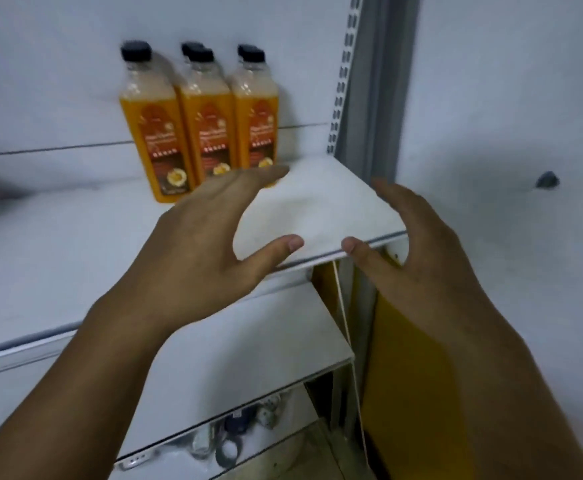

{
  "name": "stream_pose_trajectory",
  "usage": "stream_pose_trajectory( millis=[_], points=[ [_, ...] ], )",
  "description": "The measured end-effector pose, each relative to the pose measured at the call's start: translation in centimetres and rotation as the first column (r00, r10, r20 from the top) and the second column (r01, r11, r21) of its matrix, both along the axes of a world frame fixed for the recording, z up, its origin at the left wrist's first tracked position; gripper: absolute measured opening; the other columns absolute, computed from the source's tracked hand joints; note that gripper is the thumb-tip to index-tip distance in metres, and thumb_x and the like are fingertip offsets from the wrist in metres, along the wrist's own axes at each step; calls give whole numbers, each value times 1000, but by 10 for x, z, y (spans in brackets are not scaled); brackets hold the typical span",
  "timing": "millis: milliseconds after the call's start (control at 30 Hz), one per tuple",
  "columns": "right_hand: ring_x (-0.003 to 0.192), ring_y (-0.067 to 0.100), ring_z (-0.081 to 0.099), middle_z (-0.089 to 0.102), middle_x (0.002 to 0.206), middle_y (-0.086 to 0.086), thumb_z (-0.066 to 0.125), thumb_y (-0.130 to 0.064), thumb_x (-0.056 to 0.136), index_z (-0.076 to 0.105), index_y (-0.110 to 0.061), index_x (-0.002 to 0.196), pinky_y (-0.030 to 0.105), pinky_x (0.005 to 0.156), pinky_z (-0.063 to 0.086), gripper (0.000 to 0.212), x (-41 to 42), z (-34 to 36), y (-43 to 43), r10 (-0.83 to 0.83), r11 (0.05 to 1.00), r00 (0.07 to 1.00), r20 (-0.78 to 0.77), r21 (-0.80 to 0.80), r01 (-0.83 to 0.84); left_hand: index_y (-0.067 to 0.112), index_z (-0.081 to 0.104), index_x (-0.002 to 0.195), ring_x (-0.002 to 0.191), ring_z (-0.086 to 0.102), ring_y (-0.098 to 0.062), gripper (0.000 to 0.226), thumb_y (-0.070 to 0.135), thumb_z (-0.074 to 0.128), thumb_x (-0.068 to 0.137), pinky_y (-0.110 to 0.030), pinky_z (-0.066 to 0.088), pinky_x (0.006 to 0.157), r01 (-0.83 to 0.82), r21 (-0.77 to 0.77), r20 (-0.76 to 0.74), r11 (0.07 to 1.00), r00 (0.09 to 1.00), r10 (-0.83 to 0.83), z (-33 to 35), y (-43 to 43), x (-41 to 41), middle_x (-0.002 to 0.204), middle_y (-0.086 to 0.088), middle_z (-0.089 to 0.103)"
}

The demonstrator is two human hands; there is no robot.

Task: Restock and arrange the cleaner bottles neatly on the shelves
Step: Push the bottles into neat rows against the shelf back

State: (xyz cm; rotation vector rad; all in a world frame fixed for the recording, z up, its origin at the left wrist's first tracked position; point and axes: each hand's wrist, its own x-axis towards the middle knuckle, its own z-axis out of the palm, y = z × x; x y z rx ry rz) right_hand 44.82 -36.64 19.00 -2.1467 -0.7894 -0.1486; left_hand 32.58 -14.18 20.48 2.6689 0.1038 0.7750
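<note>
Several orange cleaner bottles [207,112] with black caps and brown labels stand upright in close rows at the back of a white shelf [58,258], near its right end. My left hand [207,237] hovers open just in front of the bottles, fingertips near the rightmost one. My right hand [411,244] is open over the shelf's front right corner, thumb at the edge. Neither hand holds anything.
A slotted metal upright [343,71] bounds the shelf on the right, with a white wall [508,116] beyond. A lower white shelf [248,358] sits below. Under it lie dark and white items [234,431]. A yellow panel [411,375] stands at the lower right.
</note>
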Motion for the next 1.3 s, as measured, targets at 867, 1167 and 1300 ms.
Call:
stream_pose_trajectory(
  millis=[867, 1167, 1300],
  points=[
    [151, 20, 36, 27, 169, -7, 89, -53, 74, 13, -41, 163, 41, 110, 41, 118, 132, 47, 221, 323, 891, 944, -62, 356, -282, 29, 7, 167, 139, 49, -19, 132, 72, 78, 64, -45, 51, 106, -447, -421, 41, 790, 860, 508, 40, 145, 48, 165, -1, 36],
    [109, 0, 59, 59, 133, -15, 92, -44, 74, 37, -32, 154, 20, 80, 49, 98, 140, 8, 232, 416, 863, 879, -230, 405, -302, 30, 29, 155, 124, 63, -6, 101, 42, 92, 77, -46, 58, 102, -237, -641, 113, 730, 912, 395, -7, 142, 77, 140, 13, 59],
    [105, -7, 59, 61, 125, -20, 95, -40, 70, 40, -33, 151, 18, 75, 49, 97, 141, 6, 234, 423, 851, 871, -248, 438, -288, 38, 30, 154, 125, 64, -8, 110, 53, 94, 67, -48, 59, 100, -206, -688, 116, 696, 915, 386, -13, 145, 79, 140, 16, 60]
  ],
)
